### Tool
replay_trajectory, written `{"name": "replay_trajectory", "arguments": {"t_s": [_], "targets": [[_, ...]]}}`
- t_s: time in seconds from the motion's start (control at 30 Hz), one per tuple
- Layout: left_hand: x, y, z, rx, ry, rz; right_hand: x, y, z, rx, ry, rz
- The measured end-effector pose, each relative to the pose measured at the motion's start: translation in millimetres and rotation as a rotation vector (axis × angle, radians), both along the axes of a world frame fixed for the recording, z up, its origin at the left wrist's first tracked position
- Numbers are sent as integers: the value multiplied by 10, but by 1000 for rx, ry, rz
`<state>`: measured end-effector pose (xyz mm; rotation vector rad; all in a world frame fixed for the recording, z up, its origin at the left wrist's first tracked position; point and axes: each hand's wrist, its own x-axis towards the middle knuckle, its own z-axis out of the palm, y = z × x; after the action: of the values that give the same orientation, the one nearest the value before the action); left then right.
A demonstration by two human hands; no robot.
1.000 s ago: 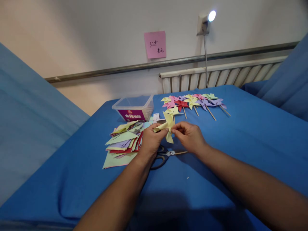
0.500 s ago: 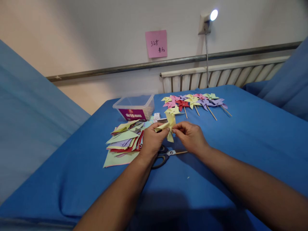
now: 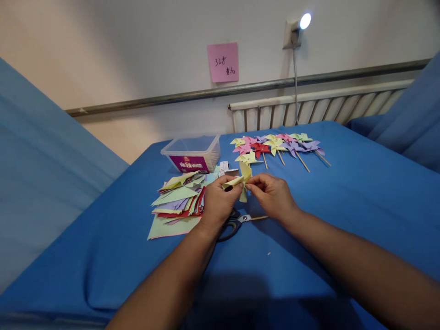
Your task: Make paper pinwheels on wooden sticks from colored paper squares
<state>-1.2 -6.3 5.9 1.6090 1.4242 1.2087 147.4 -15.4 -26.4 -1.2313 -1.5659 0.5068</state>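
Observation:
Between both hands is a yellow paper pinwheel (image 3: 245, 170), held up above the blue cloth with its blades folded. My left hand (image 3: 220, 198) pinches its left side near the middle. From the right, the fingertips of my right hand (image 3: 271, 192) close on its centre; any small part in them is hidden. Beneath the hands lie dark-handled scissors (image 3: 231, 228) and a thin wooden stick (image 3: 259, 218). To the left sits a stack of coloured paper (image 3: 178, 199), partly behind my left hand.
A clear plastic tub (image 3: 192, 149) with a purple label stands behind the paper. Next to it is a small white box (image 3: 224, 167). Several finished pinwheels (image 3: 275, 144) on sticks lie at the back right. Blue curtains (image 3: 44, 183) hang at both sides; a radiator (image 3: 319, 107) lines the wall.
The yellow pinwheel has turned slightly in my hands, so its upper blade looks narrower and more upright. Both hands keep nearly the same place and grip.

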Motion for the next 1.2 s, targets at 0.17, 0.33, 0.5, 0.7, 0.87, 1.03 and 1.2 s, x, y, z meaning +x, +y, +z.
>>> {"name": "replay_trajectory", "arguments": {"t_s": [0.17, 0.33, 0.5, 0.7, 0.87, 1.03, 1.2], "targets": [[2, -13, 6, 26, 20, -5, 6, 6, -2, -8, -6, 5], [6, -39, 20, 59, 87, -3, 13, -2, 22, 0, -36, -9], [7, -69, 24, 177, 180, 2, 16, 12, 24, -74, 27, 16], [10, -78, 49, 178, 155, -4, 42, 22, 92, 48, 74, 31], [2, -76, 50, 131, 107, -25, 53, 17, 123, 11, 154, 81], [-13, -66, 38, 110, 76, -44, 114, 62, 123, 24, 69, 192], [-23, -75, 55, 135, 85, -66, 196, 93, 169, 112, -9, 257]]}}
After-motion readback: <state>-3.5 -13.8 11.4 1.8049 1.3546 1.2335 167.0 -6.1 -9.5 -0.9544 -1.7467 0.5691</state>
